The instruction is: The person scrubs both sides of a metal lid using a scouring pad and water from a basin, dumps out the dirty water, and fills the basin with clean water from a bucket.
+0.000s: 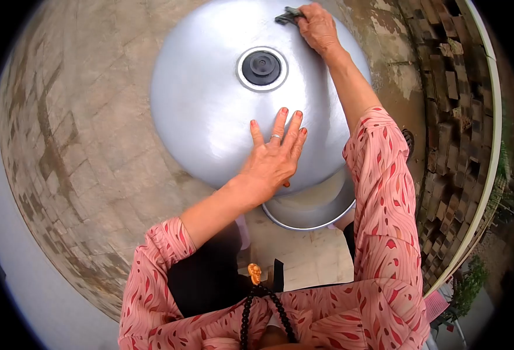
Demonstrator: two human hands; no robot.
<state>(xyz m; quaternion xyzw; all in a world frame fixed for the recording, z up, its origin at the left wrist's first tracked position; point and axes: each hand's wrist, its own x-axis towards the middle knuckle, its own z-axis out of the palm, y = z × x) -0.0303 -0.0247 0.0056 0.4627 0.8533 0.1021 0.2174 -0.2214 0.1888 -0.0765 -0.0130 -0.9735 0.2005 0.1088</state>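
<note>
Domed lid: The large, smooth, silver-coloured metal lid point(207, 99) sits ahead of the person, dome upward, over part of a round metal basin point(307, 228).
Knob: A round black knob point(261, 67) stands at the centre of the dome, inside a pale metal ring.
Left hand: The person's left hand point(271, 160) rests on the near part of the dome with fingers spread, grasping nothing; a thin ring circles one finger.
Right hand: The right hand point(317, 28) reaches to the far right part of the dome, its fingers closed on a crumpled dark grey-green cloth point(288, 16) that lies against the metal.
Basin: Its near rim and pale interior show beyond the lid's near edge; what it contains cannot be told.
Clothing: The person wears a pink shirt point(385, 192) with red markings, and a black bead necklace point(246, 315) with an orange pendant point(254, 273).
Ground: Worn beige paving point(93, 151) spreads left of the lid.
Right side: Stacked brown bricks point(452, 116) line the paving.
</note>
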